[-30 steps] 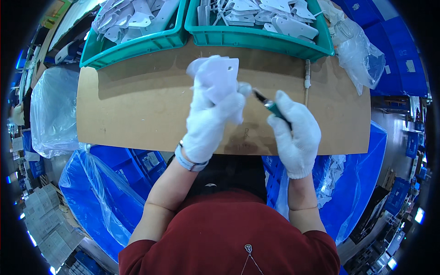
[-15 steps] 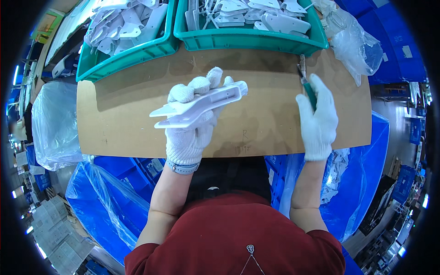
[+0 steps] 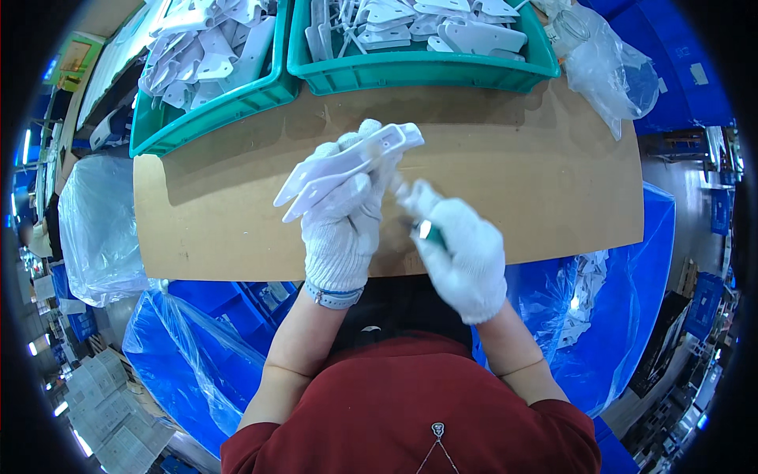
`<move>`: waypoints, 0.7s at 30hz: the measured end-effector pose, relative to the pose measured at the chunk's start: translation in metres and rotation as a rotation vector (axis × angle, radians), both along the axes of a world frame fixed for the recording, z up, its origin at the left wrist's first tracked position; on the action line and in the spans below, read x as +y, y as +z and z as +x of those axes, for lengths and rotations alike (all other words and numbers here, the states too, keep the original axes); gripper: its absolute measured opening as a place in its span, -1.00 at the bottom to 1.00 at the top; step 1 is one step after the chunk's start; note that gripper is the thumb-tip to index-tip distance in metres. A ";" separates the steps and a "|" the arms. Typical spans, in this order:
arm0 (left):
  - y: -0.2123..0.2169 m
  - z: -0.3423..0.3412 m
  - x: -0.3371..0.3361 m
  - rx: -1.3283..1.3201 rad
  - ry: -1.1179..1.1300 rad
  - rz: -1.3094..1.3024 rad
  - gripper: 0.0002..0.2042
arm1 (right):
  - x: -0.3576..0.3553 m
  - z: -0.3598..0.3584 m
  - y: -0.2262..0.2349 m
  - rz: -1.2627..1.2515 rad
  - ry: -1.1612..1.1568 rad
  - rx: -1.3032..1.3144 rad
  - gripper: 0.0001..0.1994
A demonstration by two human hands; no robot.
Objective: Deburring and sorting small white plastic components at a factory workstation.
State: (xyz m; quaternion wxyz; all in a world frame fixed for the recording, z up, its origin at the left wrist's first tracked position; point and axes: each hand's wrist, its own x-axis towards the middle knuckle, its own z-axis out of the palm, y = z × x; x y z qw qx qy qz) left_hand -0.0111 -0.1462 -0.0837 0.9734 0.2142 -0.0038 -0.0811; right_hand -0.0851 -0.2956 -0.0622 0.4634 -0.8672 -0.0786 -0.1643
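My left hand [image 3: 341, 213], in a white knit glove, is wrapped round a white plastic part [image 3: 347, 170] held above the cardboard-covered table. The part is long and tilted, with two flat prongs at its lower left and a slotted end at its upper right. My right hand [image 3: 462, 257], gloved too, is closed round a green-handled tool [image 3: 430, 232] just right of the part. Motion blurs the tool's working end, close to the part's slotted end; whether it touches cannot be made out.
Two green bins, a left one [image 3: 213, 117] and a right one [image 3: 426, 77], hold many white plastic parts at the table's [image 3: 545, 182] far edge. A clear plastic bag [image 3: 604, 71] lies at the far right. Blue-lined containers [image 3: 624, 292] stand below the near edge.
My right hand has swung left and nearer with the green-handled tool, from the table's right side to beside the part. My left hand has shifted slightly right and tilted the part more steeply.
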 end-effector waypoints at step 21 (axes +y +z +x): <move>0.018 -0.078 -0.158 0.248 -1.034 0.260 -0.75 | -0.142 -0.062 0.080 -0.182 -1.006 -0.148 -0.65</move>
